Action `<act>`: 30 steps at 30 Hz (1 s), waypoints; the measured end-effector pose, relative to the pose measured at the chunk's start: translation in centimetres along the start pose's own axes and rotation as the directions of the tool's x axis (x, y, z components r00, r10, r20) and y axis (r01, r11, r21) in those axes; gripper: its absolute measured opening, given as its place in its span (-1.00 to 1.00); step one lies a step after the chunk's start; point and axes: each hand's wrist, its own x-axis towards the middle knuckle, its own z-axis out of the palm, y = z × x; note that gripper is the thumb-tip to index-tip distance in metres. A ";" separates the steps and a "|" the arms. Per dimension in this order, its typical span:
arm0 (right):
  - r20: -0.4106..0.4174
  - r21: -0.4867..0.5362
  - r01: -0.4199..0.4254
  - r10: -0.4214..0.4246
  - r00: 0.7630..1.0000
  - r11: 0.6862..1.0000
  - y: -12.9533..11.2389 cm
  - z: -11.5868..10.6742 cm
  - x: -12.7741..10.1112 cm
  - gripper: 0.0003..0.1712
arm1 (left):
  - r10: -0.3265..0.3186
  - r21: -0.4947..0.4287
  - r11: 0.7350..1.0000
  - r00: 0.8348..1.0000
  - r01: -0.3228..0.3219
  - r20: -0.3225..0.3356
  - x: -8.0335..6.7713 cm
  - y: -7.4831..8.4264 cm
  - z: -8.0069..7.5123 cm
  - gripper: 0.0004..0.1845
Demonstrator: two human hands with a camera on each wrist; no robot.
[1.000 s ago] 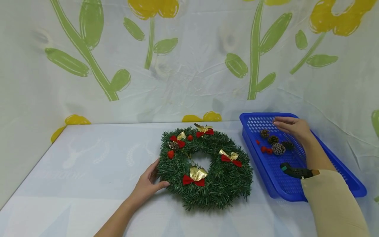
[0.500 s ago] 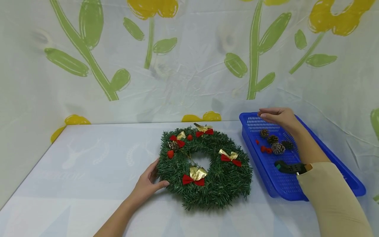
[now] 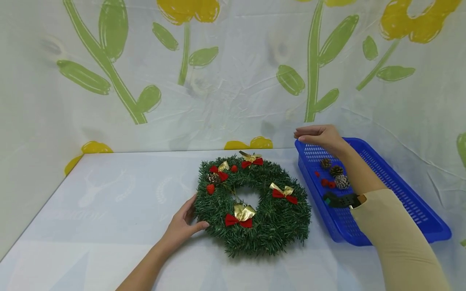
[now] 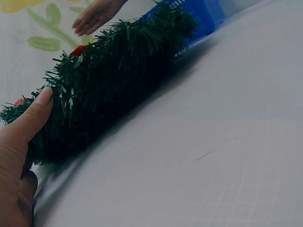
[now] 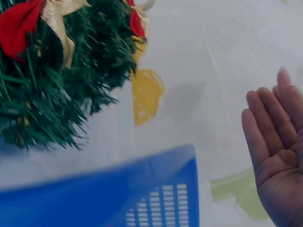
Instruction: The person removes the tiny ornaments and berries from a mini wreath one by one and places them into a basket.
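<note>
A green tinsel wreath [image 3: 252,206] with red-and-gold bows, red berries and a small pine cone lies flat on the white table [image 3: 109,210]. My left hand [image 3: 183,224] rests against its left rim, thumb laid on the needles [image 4: 33,120]. My right hand [image 3: 318,136] hovers palm down, fingers straight and empty, above the far left corner of the blue basket [image 3: 397,194]. Its bare palm [image 5: 274,156] shows in the right wrist view, with the wreath [image 5: 52,80] to its left.
The blue basket holds pine cones [image 3: 336,174], small red pieces [image 3: 327,183] and a dark tool [image 3: 340,200] partly behind my beige sleeve [image 3: 393,238]. A flower-printed cloth [image 3: 233,72] walls off the back and sides.
My right hand has risen from over the pine cones and travelled left to the basket's far left corner. The left hand and the wreath have stayed put.
</note>
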 end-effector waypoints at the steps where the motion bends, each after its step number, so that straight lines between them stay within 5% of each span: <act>1: 0.005 0.007 0.006 -0.006 1.000 1.000 -0.1 0.3 0.2 -0.47 | -0.001 0.004 1.000 1.000 0.001 0.000 0.0 0.0 0.0 -0.02; 10: 0.054 0.115 0.036 -0.043 0.998 0.993 -0.7 3.0 1.6 -0.61 | -0.010 0.004 1.000 1.000 0.010 0.008 -0.1 0.2 0.1 -0.04; 30: 0.206 0.122 0.088 -0.112 0.972 0.989 -1.9 10.3 5.4 -0.52 | 0.020 0.005 1.000 1.000 -0.020 0.007 -0.1 -0.1 0.1 -0.04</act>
